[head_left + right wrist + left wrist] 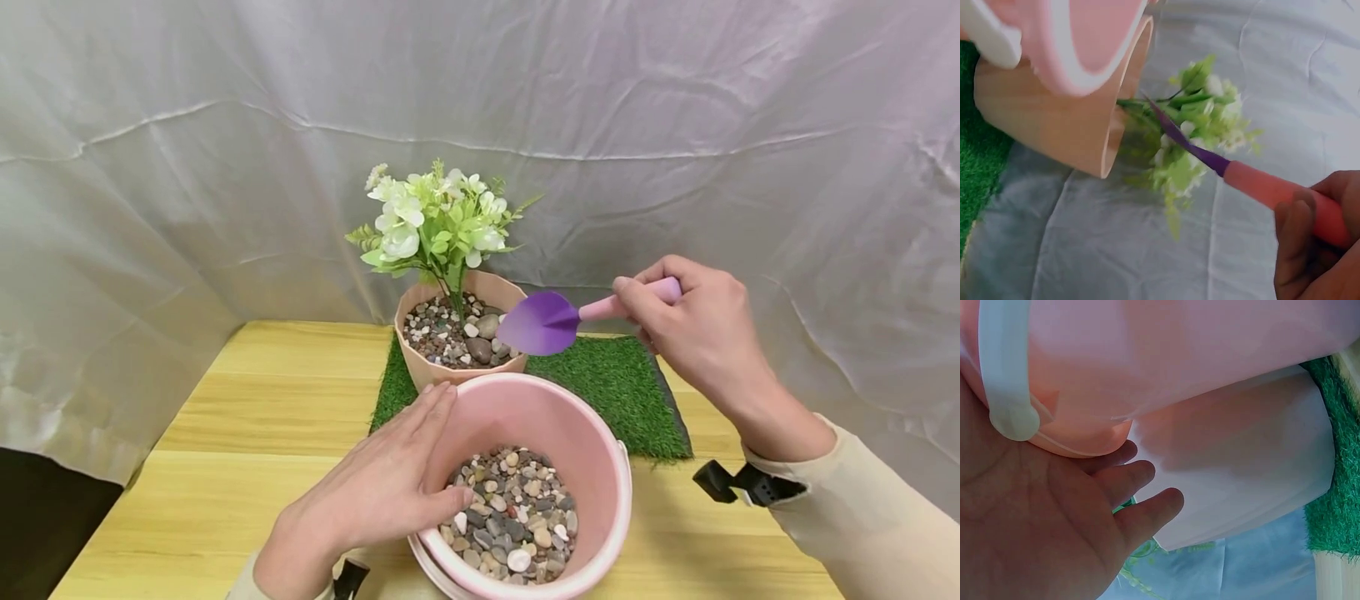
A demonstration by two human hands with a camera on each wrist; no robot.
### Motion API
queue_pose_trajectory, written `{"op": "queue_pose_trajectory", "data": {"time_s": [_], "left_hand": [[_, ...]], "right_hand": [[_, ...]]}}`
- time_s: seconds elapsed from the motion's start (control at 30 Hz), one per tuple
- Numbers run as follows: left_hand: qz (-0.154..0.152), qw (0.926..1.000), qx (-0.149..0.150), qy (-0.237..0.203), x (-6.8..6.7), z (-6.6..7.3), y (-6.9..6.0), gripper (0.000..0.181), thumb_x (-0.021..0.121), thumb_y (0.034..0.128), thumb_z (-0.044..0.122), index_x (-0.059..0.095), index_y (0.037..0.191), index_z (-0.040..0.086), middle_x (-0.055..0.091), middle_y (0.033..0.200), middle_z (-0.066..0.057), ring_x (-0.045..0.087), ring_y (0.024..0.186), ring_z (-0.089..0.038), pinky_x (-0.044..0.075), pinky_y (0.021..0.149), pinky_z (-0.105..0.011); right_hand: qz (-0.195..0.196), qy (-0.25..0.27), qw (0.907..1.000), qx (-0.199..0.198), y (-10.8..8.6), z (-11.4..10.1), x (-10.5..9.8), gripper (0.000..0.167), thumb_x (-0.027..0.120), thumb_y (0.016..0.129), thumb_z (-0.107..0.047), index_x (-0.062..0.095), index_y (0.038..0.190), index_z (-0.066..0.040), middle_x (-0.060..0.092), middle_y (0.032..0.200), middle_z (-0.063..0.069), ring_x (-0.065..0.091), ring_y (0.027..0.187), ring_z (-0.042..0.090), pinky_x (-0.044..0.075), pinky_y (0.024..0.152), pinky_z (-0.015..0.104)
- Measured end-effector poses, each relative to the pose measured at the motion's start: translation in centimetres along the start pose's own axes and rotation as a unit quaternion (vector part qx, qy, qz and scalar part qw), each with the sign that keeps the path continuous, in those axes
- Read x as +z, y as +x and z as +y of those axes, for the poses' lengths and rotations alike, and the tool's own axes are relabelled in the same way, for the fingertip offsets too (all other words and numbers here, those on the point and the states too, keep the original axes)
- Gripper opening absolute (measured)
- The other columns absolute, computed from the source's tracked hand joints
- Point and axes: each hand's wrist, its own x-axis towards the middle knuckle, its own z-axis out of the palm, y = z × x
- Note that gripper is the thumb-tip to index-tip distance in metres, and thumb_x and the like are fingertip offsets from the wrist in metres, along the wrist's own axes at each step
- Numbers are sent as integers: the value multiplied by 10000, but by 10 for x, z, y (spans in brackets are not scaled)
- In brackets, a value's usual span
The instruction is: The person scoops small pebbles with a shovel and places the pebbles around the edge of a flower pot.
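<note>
My right hand (693, 321) grips the pink handle of a small garden trowel (543, 325), also seen edge-on in the right wrist view. The purple blade hangs over the right rim of the flowerpot (450, 375); I cannot tell if it carries anything. White flowers with green leaves (438, 221) stand upright in the pot among small stones (431, 329). In front is a pink bucket (600, 492) holding many pebbles (517, 521). Against its left rim rests my left hand (382, 479), fingers extended, thumb over the inside edge.
The flowerpot stands on a green turf mat (618, 396) upon a wooden table (277, 408). A grey cloth (480, 75) hangs close behind. The bucket's white handle (1007, 362) hangs down its side, near the left palm.
</note>
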Motion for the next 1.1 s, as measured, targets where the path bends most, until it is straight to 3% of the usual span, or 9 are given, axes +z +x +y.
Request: {"op": "queue_pose_trajectory", "data": {"time_s": [0.13, 0.2, 0.3, 0.5, 0.63, 0.77, 0.9, 1.1], "left_hand": [[8, 10000, -7, 18, 0, 0, 0, 1042, 620, 948, 617, 113, 1693, 94, 26, 1780, -46, 76, 1646, -243, 191, 1322, -494], [8, 10000, 11, 12, 0, 0, 0, 1045, 619, 947, 619, 112, 1692, 90, 26, 1779, -49, 80, 1645, -247, 193, 1322, -496], [5, 10000, 23, 31, 0, 0, -1, 1050, 620, 948, 621, 104, 1691, 87, 23, 1778, -56, 81, 1644, -255, 193, 1319, -498], [26, 9999, -9, 98, -1, 1, -1, 1067, 629, 939, 632, 97, 1695, 99, 18, 1781, -45, 75, 1645, -247, 201, 1316, -506], [31, 9999, -11, 98, -1, 1, 0, 1077, 643, 930, 625, 99, 1697, 100, 15, 1782, -42, 71, 1646, -240, 201, 1318, -501], [17, 10000, -10, 64, -1, 1, 1, 1072, 646, 930, 621, 108, 1698, 101, 19, 1782, -45, 75, 1646, -240, 205, 1319, -504], [22, 10000, 2, 88, -1, 1, 1, 1069, 644, 933, 626, 115, 1699, 100, 32, 1784, -52, 83, 1646, -244, 204, 1319, -504], [74, 9997, 16, 234, -2, 3, 0, 1062, 647, 934, 613, 129, 1696, 84, 48, 1782, -70, 84, 1646, -255, 187, 1322, -497]], "right_hand": [[53, 88, 9986, -524, -17, -10, -1, 290, 652, 1037, -388, 690, 826, -193, 791, 797, -185, 474, 458, 127, 363, 445, 269], [5, 103, 9953, -966, -24, -13, 0, 271, 660, 1044, -314, 671, 800, -197, 789, 809, -197, 381, 421, 104, 306, 400, 258], [-104, -3, 9863, -1647, -33, -12, 8, 235, 682, 1020, -188, 676, 787, -210, 782, 779, -198, 360, 376, 38, 280, 353, 224], [-418, -752, 9640, -2517, -45, 1, 35, 179, 728, 946, -153, 685, 783, -212, 781, 743, -148, 436, 469, -47, 394, 421, 190], [-624, -1105, 9560, -2643, -52, 9, 53, 150, 738, 925, -191, 690, 783, -206, 742, 687, -115, 536, 525, -3, 458, 475, 216], [-671, -1355, 9513, -2687, -59, 15, 66, 139, 732, 919, -218, 681, 794, -184, 618, 604, -136, 497, 500, 12, 441, 463, 212], [-681, -1404, 9533, -2585, -64, 18, 72, 163, 717, 923, -221, 652, 778, -185, 508, 563, -147, 437, 478, 6, 400, 440, 199], [-833, -1404, 9622, -2179, -67, 19, 81, 204, 732, 947, -270, 650, 786, -175, 548, 574, -112, 486, 479, 39, 431, 440, 206]]}}
